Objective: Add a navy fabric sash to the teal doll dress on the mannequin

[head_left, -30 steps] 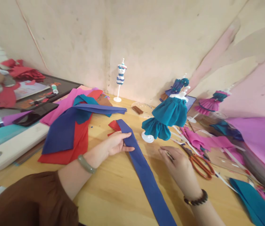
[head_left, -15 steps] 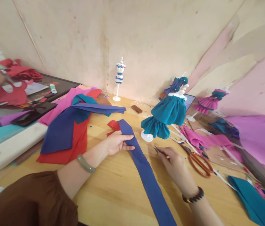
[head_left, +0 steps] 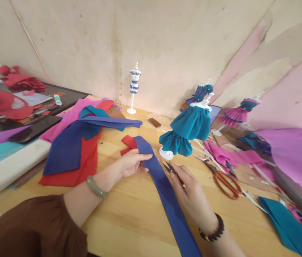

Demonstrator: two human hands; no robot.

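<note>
My left hand [head_left: 135,162] pinches a long blue fabric strip [head_left: 164,192] near its far end, thumb on top. From there the strip runs down toward the bottom edge of the view. A small red fabric piece [head_left: 128,143] pokes out beside the strip's far end. In my right hand [head_left: 189,185] is a pair of small dark thread snips [head_left: 170,167], mostly covered by the fingers. Their pointed tips show just right of the strip, close to the left fingers. Whether the tips touch the cloth I cannot tell.
A mini dress form in teal ruffles [head_left: 191,123] stands behind the hands, and a barer white form [head_left: 134,87] farther back. Orange-handled scissors [head_left: 227,184] lie at the right near a folded teal cloth [head_left: 287,221]. Blue and red cloths [head_left: 65,153] pile at the left.
My right hand has moved left with the snips, bringing their tips closer to the blue strip. My left hand keeps its pinch. At the far left, another person's hand has shifted over the red cloth.
</note>
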